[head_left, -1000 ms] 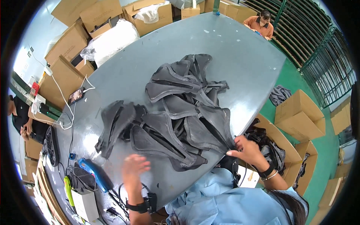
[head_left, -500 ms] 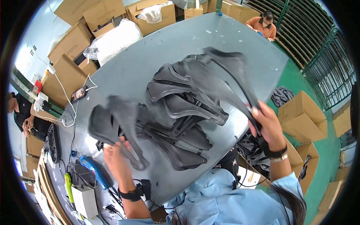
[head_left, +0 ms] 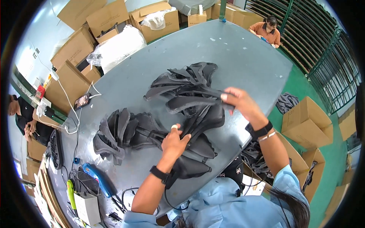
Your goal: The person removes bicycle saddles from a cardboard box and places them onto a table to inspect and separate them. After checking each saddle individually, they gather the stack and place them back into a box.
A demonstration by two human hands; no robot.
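Soft-looking black moulded pieces [head_left: 182, 81] with wide padded ends and narrow strips lie in overlapping heaps on the grey table [head_left: 251, 57]. My right hand [head_left: 243, 104] grips the end of one black moulded piece [head_left: 194, 103] at the right side of the far heap, thumb on top. Closer to me, my left hand [head_left: 175, 144] is closed on dark material in the middle of the pieces; its fingertips are partly hidden. More black pieces [head_left: 114, 133] fan out to the left of this hand.
At the left edge are a phone [head_left: 82, 101], white cables, a blue-handled tool [head_left: 98, 179] and a white box [head_left: 86, 207]. Cardboard boxes [head_left: 306, 119] stand on the green floor at right. A person in orange [head_left: 266, 32] works at the far right corner; another sits at left.
My left hand has moved right from the left heap to the middle. My right hand has come left and lowered its piece onto the far heap. The pieces at left now lie still.
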